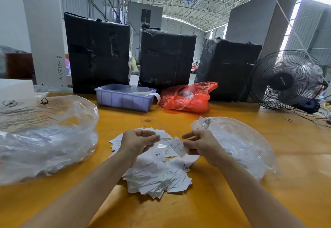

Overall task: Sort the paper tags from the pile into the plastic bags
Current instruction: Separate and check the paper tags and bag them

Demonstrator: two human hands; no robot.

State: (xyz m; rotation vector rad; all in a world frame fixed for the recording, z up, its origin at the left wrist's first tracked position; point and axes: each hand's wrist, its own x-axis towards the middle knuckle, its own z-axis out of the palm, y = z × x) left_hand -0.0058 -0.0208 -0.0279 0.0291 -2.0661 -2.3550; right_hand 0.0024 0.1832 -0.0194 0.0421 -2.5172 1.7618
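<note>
Head view: a single paper tag [179, 146] is pinched between the thumb and fingers of the right hand [200, 145], held just above the pile of tags [157, 175] on the yellow table [206, 206]. The left hand [138, 142] hovers just left of that grip, fingers curled with its thumb near a tag marked XXL [157, 154]; whether it grips anything I cannot tell. Right of the grip lies a clear plastic bag [238, 143]; far left, a larger clear bag [46, 138]. Beyond sit a blue tray [123, 98], a red bag [188, 97] and a fan [284, 81].
</note>
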